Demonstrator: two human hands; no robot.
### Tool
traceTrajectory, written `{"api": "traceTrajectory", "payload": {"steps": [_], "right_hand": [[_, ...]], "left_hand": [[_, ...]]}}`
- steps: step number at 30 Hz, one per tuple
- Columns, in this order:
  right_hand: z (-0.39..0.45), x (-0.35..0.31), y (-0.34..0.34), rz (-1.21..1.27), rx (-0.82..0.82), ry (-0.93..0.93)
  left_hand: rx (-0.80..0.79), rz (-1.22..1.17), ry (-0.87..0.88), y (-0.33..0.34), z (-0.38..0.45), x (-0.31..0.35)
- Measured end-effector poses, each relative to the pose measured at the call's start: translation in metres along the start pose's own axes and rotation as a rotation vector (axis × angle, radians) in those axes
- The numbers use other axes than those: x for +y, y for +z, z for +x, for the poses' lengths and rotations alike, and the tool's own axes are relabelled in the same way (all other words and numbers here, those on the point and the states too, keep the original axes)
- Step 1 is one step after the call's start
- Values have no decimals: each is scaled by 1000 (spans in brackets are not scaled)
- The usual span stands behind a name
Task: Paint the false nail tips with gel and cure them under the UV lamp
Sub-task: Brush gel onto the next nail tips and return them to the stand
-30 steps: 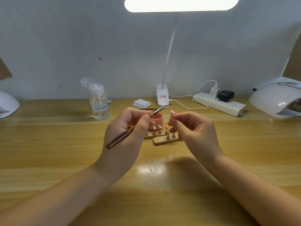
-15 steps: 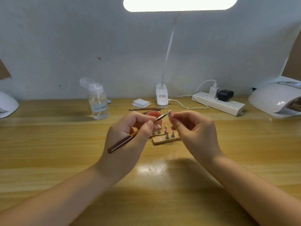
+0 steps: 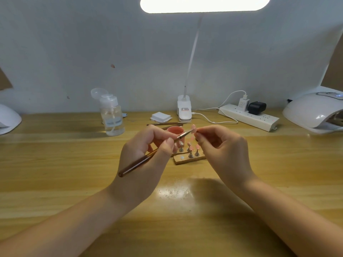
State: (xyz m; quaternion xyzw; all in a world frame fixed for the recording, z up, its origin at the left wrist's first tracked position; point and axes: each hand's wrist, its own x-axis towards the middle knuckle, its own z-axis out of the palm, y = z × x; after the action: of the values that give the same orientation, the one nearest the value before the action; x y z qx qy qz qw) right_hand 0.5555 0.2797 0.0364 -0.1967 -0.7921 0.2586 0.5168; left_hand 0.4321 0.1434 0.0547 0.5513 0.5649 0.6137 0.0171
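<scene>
My left hand point(image 3: 146, 154) grips a brown-handled gel brush point(image 3: 141, 163) like a pen, its tip touching a pink false nail tip point(image 3: 193, 128). My right hand point(image 3: 222, 151) pinches that nail tip on its small stand, held above the table. Behind my hands stands a pink gel pot point(image 3: 175, 131). Wooden holder strips point(image 3: 189, 158) carry several more nail tips on metal pegs point(image 3: 189, 147). A white UV lamp point(image 3: 313, 112) sits at the far right, its opening facing left.
A clear pump bottle point(image 3: 111, 115) with open cap stands back left. White pads point(image 3: 160, 116), spare brushes point(image 3: 165, 124), a clip desk lamp point(image 3: 184, 110) and a power strip point(image 3: 248, 117) with plugs line the back. Another white device point(image 3: 8, 119) sits at far left.
My left hand has brought the brush tip rightward onto the nail tip held in my right hand. Both hands have lifted slightly away from the holder strips.
</scene>
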Motion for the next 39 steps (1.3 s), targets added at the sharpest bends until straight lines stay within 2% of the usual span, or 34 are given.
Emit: {"api": "traceTrajectory", "payload": {"steps": [7, 12, 17, 22, 29, 34, 39], "right_hand": [[0, 1, 1, 21, 0, 40], [1, 1, 1, 86, -18, 86], [0, 1, 1, 127, -35, 108], [1, 0, 1, 203, -46, 149], [1, -1, 2, 252, -62, 182], [0, -3, 3, 283, -61, 192], [0, -4, 2, 295, -68, 190]], "left_hand": [[-38, 13, -10, 1, 1, -3], [13, -53, -15, 1, 2, -3], [-27, -65, -36, 1, 1, -7], [22, -158, -40, 0, 3, -7], [-6, -224, -48, -2, 1, -7], [35, -196, -50, 1, 3, -6], [-30, -225, -89, 1, 2, -8]]}}
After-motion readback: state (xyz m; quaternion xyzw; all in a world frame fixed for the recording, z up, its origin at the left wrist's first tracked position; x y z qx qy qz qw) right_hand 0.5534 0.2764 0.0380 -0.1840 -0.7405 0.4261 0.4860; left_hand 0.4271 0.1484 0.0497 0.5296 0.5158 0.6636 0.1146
